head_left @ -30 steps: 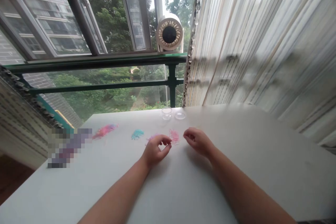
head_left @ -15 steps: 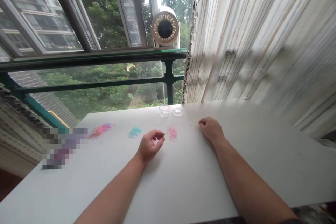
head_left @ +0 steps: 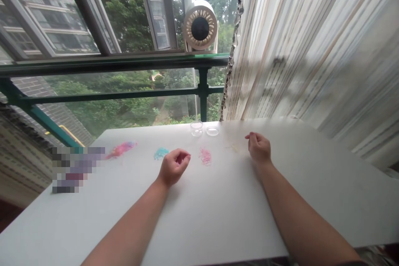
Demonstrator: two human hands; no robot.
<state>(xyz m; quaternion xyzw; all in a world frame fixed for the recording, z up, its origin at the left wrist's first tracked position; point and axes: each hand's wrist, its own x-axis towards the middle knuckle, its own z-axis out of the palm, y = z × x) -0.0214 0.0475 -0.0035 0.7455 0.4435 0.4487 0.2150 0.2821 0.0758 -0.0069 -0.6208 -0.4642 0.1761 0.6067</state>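
The left hand (head_left: 172,167) is loosely curled at frame centre; whether anything is pinched cannot be told. The right hand (head_left: 259,148), half-closed, rests beside a faint yellow pile (head_left: 233,147). On the table (head_left: 218,212), the pink pile (head_left: 205,156) could be scattered by a brushing wrist.

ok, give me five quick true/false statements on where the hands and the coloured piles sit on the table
1. The left hand rests on the white table, curled loosely, between the teal pile and the pink pile. True.
2. The right hand holds the clear cup. False: the cup stands apart at the far edge, beside a clear lid.
3. A faint yellowish pile lies just left of the right hand. True.
4. The magenta pile lies right of the pink pile. False: it lies far left, past the teal one.
5. A round white fan sits on the railing. True.
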